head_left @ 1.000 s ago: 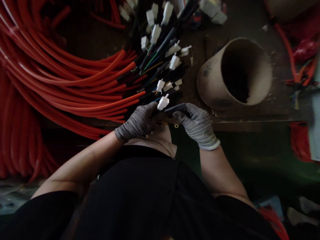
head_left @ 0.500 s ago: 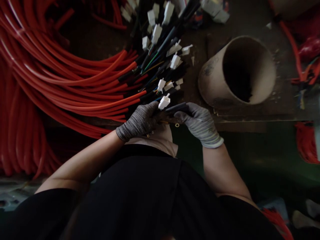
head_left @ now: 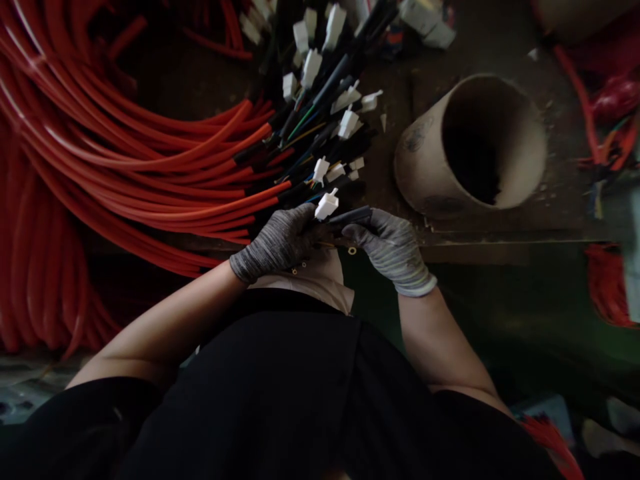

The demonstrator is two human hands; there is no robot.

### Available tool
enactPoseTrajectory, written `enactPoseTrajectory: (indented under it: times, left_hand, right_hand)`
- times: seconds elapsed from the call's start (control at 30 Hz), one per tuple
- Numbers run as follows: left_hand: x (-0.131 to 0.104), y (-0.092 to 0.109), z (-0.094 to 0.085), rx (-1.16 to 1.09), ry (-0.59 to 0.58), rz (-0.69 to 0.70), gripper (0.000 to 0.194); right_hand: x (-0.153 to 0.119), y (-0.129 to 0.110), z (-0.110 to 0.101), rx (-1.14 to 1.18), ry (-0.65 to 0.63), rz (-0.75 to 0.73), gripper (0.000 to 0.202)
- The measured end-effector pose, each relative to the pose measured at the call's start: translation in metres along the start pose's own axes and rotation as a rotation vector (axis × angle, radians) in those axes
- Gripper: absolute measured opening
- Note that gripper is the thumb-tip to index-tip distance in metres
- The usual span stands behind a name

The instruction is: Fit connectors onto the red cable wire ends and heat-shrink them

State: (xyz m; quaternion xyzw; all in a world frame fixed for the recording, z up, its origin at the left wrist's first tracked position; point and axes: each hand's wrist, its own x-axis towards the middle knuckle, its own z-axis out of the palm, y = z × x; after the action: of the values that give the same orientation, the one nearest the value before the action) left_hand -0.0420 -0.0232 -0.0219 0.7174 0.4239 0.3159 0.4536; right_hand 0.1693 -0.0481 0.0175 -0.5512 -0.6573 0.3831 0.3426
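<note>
Grey knit gloves cover both hands. My left hand (head_left: 280, 241) is closed round the dark end of a cable, beside a white connector (head_left: 327, 204) at its fingertips. Just to the right, my right hand (head_left: 395, 248) pinches a black sleeve (head_left: 350, 215) between thumb and fingers. The sleeve reaches left toward my left hand; where it meets the wires is too dark to make out. Small ring terminals (head_left: 352, 251) hang below the hands. Beyond them lie more white connectors (head_left: 349, 124) on black-sleeved wire ends.
Coiled red cables (head_left: 125, 143) fill the left side. On the dark table (head_left: 560, 207), a cardboard tube (head_left: 425, 157) stands right of the wires, with dark contents. More red cables (head_left: 607, 283) lie at the far right.
My right hand has moved slightly left with the black sleeve, closer to my left hand. My left hand keeps its grip, and the view has shifted a little.
</note>
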Motion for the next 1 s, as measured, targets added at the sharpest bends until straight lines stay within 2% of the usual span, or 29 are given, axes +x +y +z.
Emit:
enactPoseTrajectory:
  times: [0.2,0.33,0.53,0.7,0.77,0.83,0.9,1.0]
  left_hand:
    - [0.000,0.002,-0.001,0.066,0.007,0.036,0.019]
    - [0.000,0.002,-0.001,0.066,-0.003,0.020,0.019]
    - [0.000,0.000,0.002,0.067,0.009,0.021,0.019]
    - [0.003,0.003,-0.001,0.064,0.004,-0.032,0.022]
    - [0.006,0.008,-0.007,0.028,-0.088,-0.074,0.028]
    - [0.009,0.014,-0.014,0.002,-0.228,-0.115,0.034]
    - [0.010,0.019,-0.018,-0.036,-0.309,-0.131,0.035]
    - [0.010,0.022,-0.021,-0.114,-0.239,-0.137,0.033]
  right_hand:
    - [0.002,0.012,-0.013,-0.005,0.116,0.014,0.024]
    - [0.002,0.011,-0.010,0.014,0.114,0.015,0.031]
    - [0.000,0.000,0.002,-0.031,0.023,0.027,0.022]
    - [0.001,0.005,0.000,0.173,0.050,0.226,0.025]
    - [0.003,0.011,-0.005,0.359,0.132,0.363,0.021]
    - [0.003,0.016,-0.011,0.603,0.243,0.526,0.015]
    - [0.003,0.021,-0.016,0.787,0.303,0.631,0.022]
    - [0.000,0.026,-0.018,0.846,0.283,0.625,0.032]
